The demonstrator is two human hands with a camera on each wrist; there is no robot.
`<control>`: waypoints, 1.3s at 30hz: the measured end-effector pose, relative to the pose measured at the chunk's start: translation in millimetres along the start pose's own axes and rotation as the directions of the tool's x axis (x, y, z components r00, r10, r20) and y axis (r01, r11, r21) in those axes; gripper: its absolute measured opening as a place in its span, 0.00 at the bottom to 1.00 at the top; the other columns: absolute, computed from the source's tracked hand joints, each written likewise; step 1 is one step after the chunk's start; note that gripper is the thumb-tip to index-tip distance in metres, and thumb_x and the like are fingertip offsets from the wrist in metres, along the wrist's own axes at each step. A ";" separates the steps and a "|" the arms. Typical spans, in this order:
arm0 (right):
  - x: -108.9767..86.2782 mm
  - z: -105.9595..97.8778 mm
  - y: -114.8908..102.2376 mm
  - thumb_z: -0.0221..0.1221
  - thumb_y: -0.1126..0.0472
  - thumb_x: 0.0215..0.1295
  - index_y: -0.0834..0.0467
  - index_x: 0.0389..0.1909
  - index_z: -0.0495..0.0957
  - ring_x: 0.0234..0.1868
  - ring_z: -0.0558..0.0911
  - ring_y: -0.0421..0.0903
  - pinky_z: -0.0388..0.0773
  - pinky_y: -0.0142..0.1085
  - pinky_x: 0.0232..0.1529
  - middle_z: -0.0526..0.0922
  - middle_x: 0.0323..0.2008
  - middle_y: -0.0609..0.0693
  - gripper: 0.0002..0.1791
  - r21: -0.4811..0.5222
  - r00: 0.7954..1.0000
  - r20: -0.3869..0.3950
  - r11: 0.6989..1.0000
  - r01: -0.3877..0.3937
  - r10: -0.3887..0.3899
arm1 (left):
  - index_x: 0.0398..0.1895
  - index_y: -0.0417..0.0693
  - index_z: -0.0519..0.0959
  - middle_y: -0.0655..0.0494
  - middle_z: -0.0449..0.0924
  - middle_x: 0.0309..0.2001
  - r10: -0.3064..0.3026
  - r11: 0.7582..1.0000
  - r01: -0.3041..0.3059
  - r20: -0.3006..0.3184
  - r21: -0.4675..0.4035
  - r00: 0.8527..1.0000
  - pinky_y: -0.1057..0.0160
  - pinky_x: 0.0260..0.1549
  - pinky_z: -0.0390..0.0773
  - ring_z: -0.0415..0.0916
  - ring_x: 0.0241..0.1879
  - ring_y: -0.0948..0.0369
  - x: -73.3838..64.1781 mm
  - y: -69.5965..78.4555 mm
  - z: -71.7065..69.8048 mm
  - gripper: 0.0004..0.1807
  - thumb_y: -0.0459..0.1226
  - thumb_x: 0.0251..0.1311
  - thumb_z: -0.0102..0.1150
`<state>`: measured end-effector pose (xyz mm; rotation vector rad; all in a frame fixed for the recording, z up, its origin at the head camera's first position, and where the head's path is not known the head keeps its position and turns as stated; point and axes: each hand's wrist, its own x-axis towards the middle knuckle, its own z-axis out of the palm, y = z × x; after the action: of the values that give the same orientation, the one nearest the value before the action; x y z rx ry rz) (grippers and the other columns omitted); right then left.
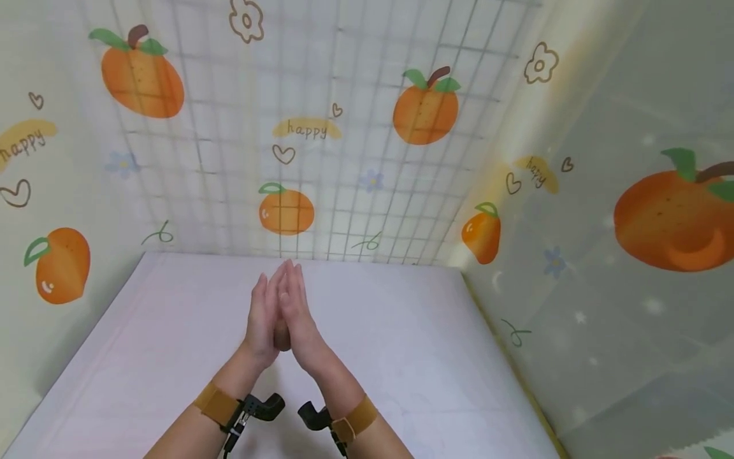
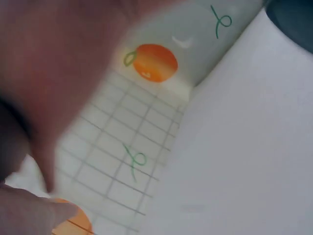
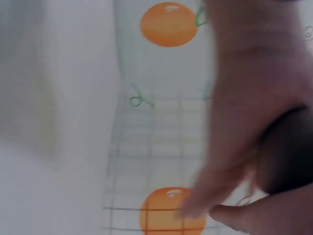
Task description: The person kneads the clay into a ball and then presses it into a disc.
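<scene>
A dark brown rounded lump (image 1: 281, 336) sits between the lower palms of two hands held together over the table. My left hand (image 1: 262, 325) presses on it from the left, fingers straight and pointing up and away. From the other side my right hand (image 1: 301, 325) presses with straight fingers, its fingertips close against those of the left. Both wrist views show the lump, dark and blurred, at the left edge in the left wrist view (image 2: 11, 142) and at the right in the right wrist view (image 3: 289, 152). The palms hide most of it; its exact kind I cannot tell.
Beneath the hands lies a white tabletop (image 1: 390, 344). A pale curtain with orange fruit prints (image 1: 425, 115) surrounds it at the back and sides, a wire grid (image 1: 355, 153) showing at the back. Each wrist carries a brown strap (image 1: 216, 404) with a small black camera (image 1: 266, 407).
</scene>
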<state>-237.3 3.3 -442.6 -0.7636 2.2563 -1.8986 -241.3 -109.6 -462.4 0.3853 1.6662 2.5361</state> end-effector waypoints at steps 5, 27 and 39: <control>6.9 -2.5 -11.0 0.30 0.16 0.72 0.19 0.84 0.39 0.89 0.35 0.49 0.42 0.74 0.80 0.25 0.86 0.29 0.41 -0.078 1.000 -0.006 0.997 -0.013 0.013 | 0.87 0.75 0.47 0.77 0.76 0.54 -0.095 0.995 0.095 -0.018 -0.009 0.995 0.60 0.56 0.64 0.67 0.52 0.71 -5.4 -11.6 3.2 0.46 0.77 0.71 0.15; 5.1 -4.1 -17.4 0.31 0.17 0.72 0.18 0.83 0.38 0.89 0.34 0.48 0.39 0.75 0.79 0.26 0.86 0.28 0.41 -0.049 0.999 0.043 0.999 0.004 -0.002 | 0.86 0.66 0.53 0.77 0.79 0.45 0.007 1.000 -0.009 -0.071 -0.027 0.997 0.67 0.33 0.67 0.72 0.40 0.69 -6.6 2.0 8.0 0.43 0.72 0.76 0.16; 14.4 -19.6 5.8 0.32 0.22 0.76 0.16 0.83 0.40 0.88 0.29 0.46 0.35 0.75 0.80 0.25 0.86 0.28 0.36 -0.003 0.997 0.041 0.998 -0.065 0.065 | 0.90 0.66 0.38 0.68 0.39 0.89 0.032 0.997 -0.037 -0.080 -0.066 0.996 0.32 0.82 0.31 0.33 0.88 0.58 -9.5 5.3 20.8 0.43 0.70 0.78 0.19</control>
<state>-259.1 15.3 -440.3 -0.7142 2.2305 -1.8353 -226.6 -95.2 -451.3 0.3159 1.6075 2.6579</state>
